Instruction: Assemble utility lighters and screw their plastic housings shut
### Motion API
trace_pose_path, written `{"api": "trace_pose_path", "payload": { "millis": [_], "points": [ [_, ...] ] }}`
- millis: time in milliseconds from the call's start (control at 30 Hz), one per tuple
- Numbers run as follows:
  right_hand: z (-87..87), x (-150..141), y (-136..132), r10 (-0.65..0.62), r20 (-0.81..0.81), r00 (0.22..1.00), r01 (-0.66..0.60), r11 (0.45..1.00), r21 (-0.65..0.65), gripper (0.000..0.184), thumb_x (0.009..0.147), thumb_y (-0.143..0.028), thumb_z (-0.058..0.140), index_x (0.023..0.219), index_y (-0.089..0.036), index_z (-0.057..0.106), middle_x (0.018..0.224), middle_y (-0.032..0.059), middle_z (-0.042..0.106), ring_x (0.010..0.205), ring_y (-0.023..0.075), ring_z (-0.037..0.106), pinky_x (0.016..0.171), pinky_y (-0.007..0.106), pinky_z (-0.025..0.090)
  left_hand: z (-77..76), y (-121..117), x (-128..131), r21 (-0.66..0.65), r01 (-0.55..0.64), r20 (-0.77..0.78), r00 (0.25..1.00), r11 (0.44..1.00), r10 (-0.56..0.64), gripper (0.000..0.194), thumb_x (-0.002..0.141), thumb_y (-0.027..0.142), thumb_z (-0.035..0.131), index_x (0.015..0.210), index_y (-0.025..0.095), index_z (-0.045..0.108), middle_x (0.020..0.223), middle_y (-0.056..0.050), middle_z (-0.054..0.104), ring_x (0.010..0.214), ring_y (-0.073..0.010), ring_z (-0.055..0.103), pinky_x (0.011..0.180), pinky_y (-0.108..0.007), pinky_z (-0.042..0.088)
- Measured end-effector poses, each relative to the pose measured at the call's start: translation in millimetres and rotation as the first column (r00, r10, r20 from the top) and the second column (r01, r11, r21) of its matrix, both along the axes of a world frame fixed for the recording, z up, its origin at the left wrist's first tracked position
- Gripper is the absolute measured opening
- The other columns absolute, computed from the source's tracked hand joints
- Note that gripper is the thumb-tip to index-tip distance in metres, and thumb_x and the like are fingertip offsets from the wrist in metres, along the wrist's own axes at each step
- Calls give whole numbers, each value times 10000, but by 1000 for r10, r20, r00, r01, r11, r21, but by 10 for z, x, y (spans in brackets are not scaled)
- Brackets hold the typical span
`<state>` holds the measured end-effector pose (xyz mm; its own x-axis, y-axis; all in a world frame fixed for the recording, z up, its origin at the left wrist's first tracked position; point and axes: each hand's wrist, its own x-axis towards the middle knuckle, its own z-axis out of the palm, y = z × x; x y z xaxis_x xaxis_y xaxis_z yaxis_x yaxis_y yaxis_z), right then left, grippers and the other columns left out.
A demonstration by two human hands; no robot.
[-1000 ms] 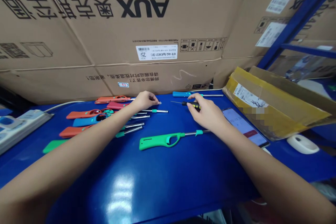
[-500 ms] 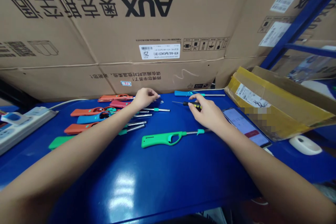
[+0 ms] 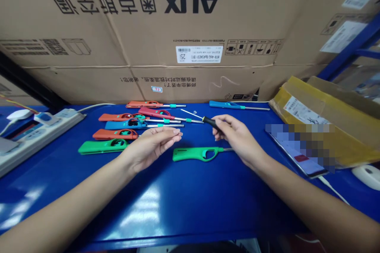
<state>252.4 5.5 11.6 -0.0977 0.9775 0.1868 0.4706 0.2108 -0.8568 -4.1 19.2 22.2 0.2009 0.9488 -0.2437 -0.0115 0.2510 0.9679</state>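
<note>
My right hand is closed around the black handle of a screwdriver, whose thin shaft points left and slightly up. My left hand has thumb and fingertips pinched together; anything between them is too small to make out. Just below and between the hands lies a green gas lighter with a trigger ring and a metal tube. A few tiny metal pieces, perhaps screws, lie on the table past the screwdriver's shaft. Beyond my left hand are a red lighter and a blue lighter.
Orange lighters and another green one lie at left beside a white power strip. A blue lighter rests at the back. To the right are a phone, a yellow-taped carton and a white mouse. Large cardboard boxes stand behind the blue table.
My left hand has drawn back from beside the tiny metal pieces towards me, fingers still pinched. My right hand has turned the screwdriver more upright in its grip. The view has shifted left.
</note>
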Motion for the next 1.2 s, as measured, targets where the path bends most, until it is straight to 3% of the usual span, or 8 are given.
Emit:
{"api": "trace_pose_path", "payload": {
  "millis": [133, 300, 467, 733, 900, 1000, 1100, 1200],
  "points": [
    [-93, -222, -100, 118, 135, 984, -122, 992, 21, 241, 987, -368, 474, 1167, -230, 555, 875, 28, 668, 746, 187, 643, 713, 340, 537, -52, -75, -5, -72, -15, 54, 998, 997, 19, 59, 868, 210, 763, 888, 155, 765, 950, -79, 807, 839, -155, 783, 731, -162, 651],
    [-186, -287, -108, 217, 325, 920, -250, 966, 62, 213, 991, -236, 488, 1190, -199, 554, 1229, 147, 635, 1187, 301, 588, 1035, 499, 452, -74, -142, 52, -146, 48, 106, 994, 988, -32, 83, 836, 207, 799, 827, 145, 744, 885, -84, 808, 814, -173, 790, 685, -168, 650],
    [-238, -192, -158, 312, 413, 855, -350, 937, 17, 245, 1003, -243, 503, 1234, -173, 543, 1219, 169, 631, 1154, 314, 611, 1022, 510, 483, -38, -182, 37, -187, 67, 161, 986, 980, -36, 93, 827, 180, 803, 789, 137, 729, 807, -69, 798, 708, -141, 777, 606, -130, 624],
    [-220, 157, -415, 378, 421, 825, -403, 915, -32, 252, 1048, -318, 460, 1288, -255, 505, 1240, 96, 637, 1144, 239, 627, 975, 402, 517, 58, -194, 25, -207, 62, 248, 969, 976, -8, 123, 767, 130, 833, 720, 127, 719, 731, -46, 779, 591, -95, 736, 520, -80, 574],
    [25, 155, -385, 170, 283, 944, -186, 982, 31, 226, 1015, -369, 519, 1206, -255, 559, 1008, 42, 672, 820, 184, 627, 704, 314, 504, 38, -218, 46, -200, 73, 285, 959, 977, -13, 153, 700, 128, 881, 693, 131, 729, 701, -23, 771, 579, -89, 728, 509, -76, 565],
    [215, 44, -238, 31, 8, 999, -32, 991, 127, 209, 978, -380, 560, 1120, -230, 593, 757, -17, 593, 659, 147, 556, 624, 288, 467, 9, -221, 50, -204, 76, 278, 960, 976, -17, 155, 681, 124, 897, 709, 125, 744, 698, -30, 771, 594, -100, 735, 521, -87, 573],
    [272, -61, -74, 55, -312, 949, -42, 998, 49, 238, 937, -402, 586, 1074, -207, 594, 676, -44, 568, 595, 130, 550, 584, 277, 462, -24, -213, 47, -224, 63, 250, 968, 973, -5, 144, 696, 112, 887, 759, 115, 758, 745, -59, 788, 641, -119, 754, 582, -109, 600],
    [151, -103, 18, 34, -409, 912, -45, 999, -19, 271, 893, -424, 627, 1024, -188, 604, 651, -51, 567, 560, 115, 538, 551, 265, 444, -56, -202, 47, -252, 41, 224, 975, 967, 17, 171, 719, 86, 863, 861, 117, 773, 812, -77, 804, 700, -139, 774, 648, -136, 626]
  ]
}}
